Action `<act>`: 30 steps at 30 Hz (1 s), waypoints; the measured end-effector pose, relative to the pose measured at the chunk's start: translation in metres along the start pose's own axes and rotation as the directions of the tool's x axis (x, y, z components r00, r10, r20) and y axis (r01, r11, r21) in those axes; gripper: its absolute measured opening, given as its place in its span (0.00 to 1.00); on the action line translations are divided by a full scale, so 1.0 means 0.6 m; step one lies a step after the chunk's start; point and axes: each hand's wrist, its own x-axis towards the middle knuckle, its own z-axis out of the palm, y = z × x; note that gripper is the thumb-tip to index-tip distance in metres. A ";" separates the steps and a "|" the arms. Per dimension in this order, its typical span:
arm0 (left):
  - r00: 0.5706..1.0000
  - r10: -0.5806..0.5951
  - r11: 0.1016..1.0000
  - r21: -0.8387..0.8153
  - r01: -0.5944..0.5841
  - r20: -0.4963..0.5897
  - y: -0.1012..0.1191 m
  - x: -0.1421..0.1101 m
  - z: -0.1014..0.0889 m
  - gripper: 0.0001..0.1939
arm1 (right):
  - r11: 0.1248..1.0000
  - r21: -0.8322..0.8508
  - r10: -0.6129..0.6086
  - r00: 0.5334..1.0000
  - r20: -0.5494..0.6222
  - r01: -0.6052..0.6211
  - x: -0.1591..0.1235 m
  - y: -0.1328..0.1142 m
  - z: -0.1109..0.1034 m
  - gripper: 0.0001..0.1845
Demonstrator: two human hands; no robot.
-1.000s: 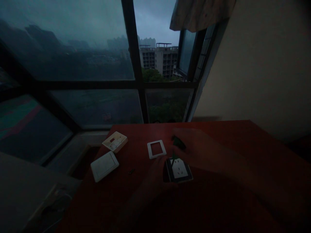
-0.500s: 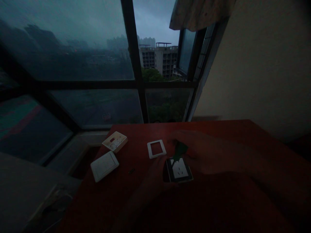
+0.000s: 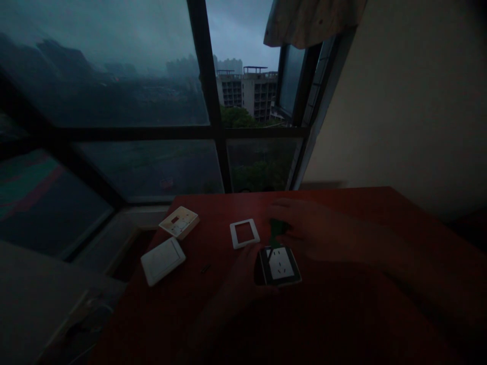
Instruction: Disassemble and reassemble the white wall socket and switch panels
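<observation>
A wall socket with a white slotted face and dark surround lies on the reddish table. My left hand is closed around its left side, thumb and fingers at its edges. Above the socket's upper left, my right hand grips the green handle of a screwdriver. The dark shaft slants down to the left edge of the white face; its very tip is hard to make out in the dim light. A white square frame lies flat just beyond my left hand.
On the left of the table are a cream back box and a white switch plate. A small dark object, perhaps screws, lies near them. Windows stand behind the table, a wall on the right.
My right hand has shifted slightly up and left and changed its hold on the screwdriver, whose handle has moved a little left. My left hand and the socket stay nearly still.
</observation>
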 end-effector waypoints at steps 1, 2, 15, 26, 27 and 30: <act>1.000 0.001 1.000 0.003 -0.001 -0.003 -0.001 0.000 0.001 0.51 | 0.999 -0.047 0.022 1.000 -0.008 -0.022 0.002 -0.002 0.001 0.11; 1.000 0.004 1.000 0.004 -0.004 -0.003 -0.001 -0.001 0.001 0.51 | 0.994 -0.101 0.046 0.999 -0.023 -0.048 0.004 -0.005 0.003 0.09; 1.000 0.023 1.000 0.001 -0.023 -0.002 0.000 0.000 0.000 0.51 | 0.980 -0.195 0.039 0.999 -0.037 -0.046 0.007 -0.023 0.012 0.06; 1.000 -0.001 1.000 0.010 0.001 -0.001 -0.001 -0.001 0.001 0.50 | 0.963 -0.261 0.048 0.998 -0.051 -0.060 0.003 -0.025 0.012 0.08; 1.000 -0.006 1.000 0.010 0.006 0.004 0.000 0.000 0.000 0.51 | 0.952 -0.293 0.079 0.995 -0.058 -0.093 0.004 -0.026 0.013 0.11; 1.000 -0.014 1.000 0.008 0.014 0.024 0.003 0.001 -0.004 0.51 | 0.934 -0.327 0.123 0.990 -0.073 -0.141 0.002 -0.029 0.015 0.12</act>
